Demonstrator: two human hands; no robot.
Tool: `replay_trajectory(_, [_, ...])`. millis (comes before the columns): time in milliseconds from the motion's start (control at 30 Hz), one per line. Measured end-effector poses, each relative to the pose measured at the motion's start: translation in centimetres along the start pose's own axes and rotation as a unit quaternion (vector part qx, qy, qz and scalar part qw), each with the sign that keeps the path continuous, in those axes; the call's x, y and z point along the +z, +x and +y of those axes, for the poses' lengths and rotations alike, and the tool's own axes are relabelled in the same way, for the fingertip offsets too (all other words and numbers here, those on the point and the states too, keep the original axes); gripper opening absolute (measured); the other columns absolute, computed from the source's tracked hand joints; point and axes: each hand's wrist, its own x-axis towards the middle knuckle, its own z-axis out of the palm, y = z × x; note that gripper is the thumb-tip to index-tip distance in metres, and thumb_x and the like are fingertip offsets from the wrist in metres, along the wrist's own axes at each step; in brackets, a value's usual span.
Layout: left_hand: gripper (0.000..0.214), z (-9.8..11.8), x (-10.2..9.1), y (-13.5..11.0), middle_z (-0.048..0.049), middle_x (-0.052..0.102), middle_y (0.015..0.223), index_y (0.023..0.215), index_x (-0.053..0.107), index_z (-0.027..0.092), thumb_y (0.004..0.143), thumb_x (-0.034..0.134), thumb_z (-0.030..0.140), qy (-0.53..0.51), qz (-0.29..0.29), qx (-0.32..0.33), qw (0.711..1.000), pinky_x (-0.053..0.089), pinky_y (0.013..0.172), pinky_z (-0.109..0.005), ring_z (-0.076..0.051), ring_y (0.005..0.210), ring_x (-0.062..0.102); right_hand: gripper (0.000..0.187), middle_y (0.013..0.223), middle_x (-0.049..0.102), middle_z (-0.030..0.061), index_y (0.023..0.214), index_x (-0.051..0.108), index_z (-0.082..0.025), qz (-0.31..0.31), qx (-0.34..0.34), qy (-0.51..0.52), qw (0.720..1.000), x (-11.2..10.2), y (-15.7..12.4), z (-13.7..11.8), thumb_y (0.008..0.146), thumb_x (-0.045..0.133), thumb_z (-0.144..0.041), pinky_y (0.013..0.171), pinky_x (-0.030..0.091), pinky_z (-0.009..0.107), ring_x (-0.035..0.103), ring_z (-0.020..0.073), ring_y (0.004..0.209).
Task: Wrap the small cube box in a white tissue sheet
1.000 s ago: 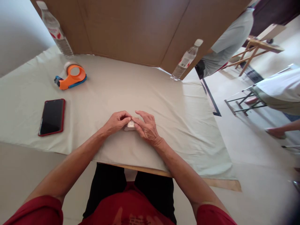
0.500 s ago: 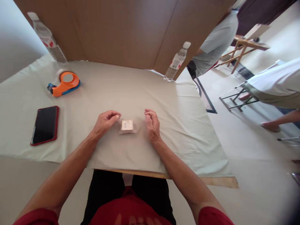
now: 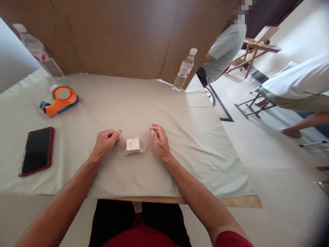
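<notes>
A small white packet with a printed label, in a clear wrapper, lies on the pale cloth between my hands. My left hand rests on the cloth just left of it, fingers curled into a loose fist with nothing in them. My right hand rests just right of the packet, fingers loosely bent with their tips on the cloth, holding nothing. Neither hand touches the packet.
A red-cased phone lies at the left, an orange tape dispenser behind it. Water bottles stand at the back corners before a cardboard screen. Other people sit to the right.
A second ago both hands pressed on the packet together. They let go and drew apart to either side, leaving it lying on the cloth. The camera view tilted slightly.
</notes>
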Motion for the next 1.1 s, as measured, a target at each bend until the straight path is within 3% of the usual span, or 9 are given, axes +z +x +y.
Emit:
replay_trajectory(133, [0.038,-0.4,0.3,0.1,-0.0004,0.057,0.058,0.059,0.058,0.019,0.084,0.055,0.048,0.057,0.047,0.058,0.996,0.041,0.056,-0.026,-0.014,0.056,0.049,0.027,0.131,0.063,0.0135,0.104,0.062,-0.020,-0.009,-0.009,-0.033,0.999,0.2,0.0,0.2,0.095,0.044,-0.037,0.095,0.050,0.038,0.060,0.0234,0.117])
replay_trajectory(233, [0.027,-1.4,0.6,0.4,-0.0097,0.072,0.093,0.077,0.066,0.018,0.086,0.051,0.038,0.152,0.092,0.169,0.969,0.052,0.086,-0.033,-0.022,0.093,0.065,0.030,0.136,0.062,0.0147,0.113,0.062,-0.019,-0.029,-0.028,-0.110,0.993,0.4,-0.1,0.2,0.093,0.043,-0.030,0.104,0.046,0.041,0.057,0.0245,0.125])
replay_trajectory(367, [0.043,-2.8,0.8,0.0,-0.0174,0.059,0.142,0.124,0.065,0.014,0.091,0.043,0.028,0.336,0.023,0.187,0.923,0.039,0.113,-0.047,-0.032,0.136,0.050,0.046,0.150,0.052,0.0189,0.133,0.057,-0.013,-0.111,-0.040,-0.311,0.943,-1.4,-0.9,0.3,0.092,0.050,-0.033,0.118,0.032,0.047,0.044,0.0300,0.142])
replay_trajectory(433, [0.050,-3.1,0.7,-0.7,-0.0187,0.052,0.151,0.137,0.058,0.011,0.096,0.037,0.029,0.398,-0.016,0.183,0.899,0.035,0.116,-0.050,-0.034,0.143,0.043,0.052,0.154,0.048,0.0205,0.138,0.054,-0.011,-0.114,-0.010,-0.400,0.909,-4.2,-1.6,0.8,0.094,0.050,-0.039,0.119,0.028,0.052,0.039,0.0330,0.146])
replay_trajectory(567, [0.058,-3.2,0.0,-2.9,-0.0213,0.044,0.156,0.145,0.051,0.007,0.100,0.032,0.039,0.451,-0.029,0.180,0.874,0.027,0.119,-0.056,-0.037,0.147,0.037,0.060,0.157,0.042,0.0250,0.143,0.049,-0.005,-0.027,0.116,-0.521,0.845,-12.5,-4.5,2.3,0.098,0.041,-0.043,0.118,0.025,0.059,0.037,0.0382,0.146])
replay_trajectory(667, [0.063,-3.6,-0.8,-5.5,-0.0229,0.041,0.158,0.147,0.049,0.007,0.100,0.031,0.044,0.462,-0.032,0.185,0.867,0.024,0.118,-0.061,-0.040,0.148,0.034,0.067,0.156,0.040,0.0284,0.145,0.046,0.000,0.022,0.202,-0.567,0.798,-18.2,-8.3,3.3,0.099,0.033,-0.047,0.117,0.027,0.059,0.038,0.0396,0.145])
replay_trajectory(767, [0.063,-4.3,-1.6,-9.4,-0.0232,0.040,0.158,0.148,0.049,0.008,0.100,0.031,0.045,0.455,-0.028,0.194,0.869,0.021,0.118,-0.064,-0.041,0.148,0.035,0.072,0.153,0.043,0.0296,0.144,0.048,-0.001,0.052,0.240,-0.584,0.774,-22.0,-12.9,4.3,0.097,0.027,-0.051,0.115,0.032,0.061,0.041,0.0412,0.143])
replay_trajectory(967, [0.053,-5.8,-3.6,-17.0,-0.0166,0.044,0.158,0.148,0.049,0.018,0.100,0.043,0.039,0.402,-0.029,0.224,0.887,0.018,0.123,-0.058,-0.036,0.150,0.035,0.074,0.145,0.052,0.0272,0.141,0.056,-0.017,0.126,0.231,-0.548,0.794,-26.1,-18.9,3.7,0.090,0.033,-0.066,0.104,0.039,0.074,0.048,0.0509,0.135])
replay_trajectory(1100, [0.054,-3.9,-5.9,-16.3,-0.0128,0.058,0.146,0.149,0.045,0.023,0.100,0.042,0.044,0.252,-0.045,0.143,0.956,0.037,0.116,-0.054,-0.031,0.138,0.052,0.042,0.149,0.052,0.0163,0.130,0.065,-0.032,0.184,0.057,-0.473,0.860,-24.8,-16.2,-0.7,0.096,0.047,-0.049,0.114,0.035,0.063,0.046,0.0421,0.141])
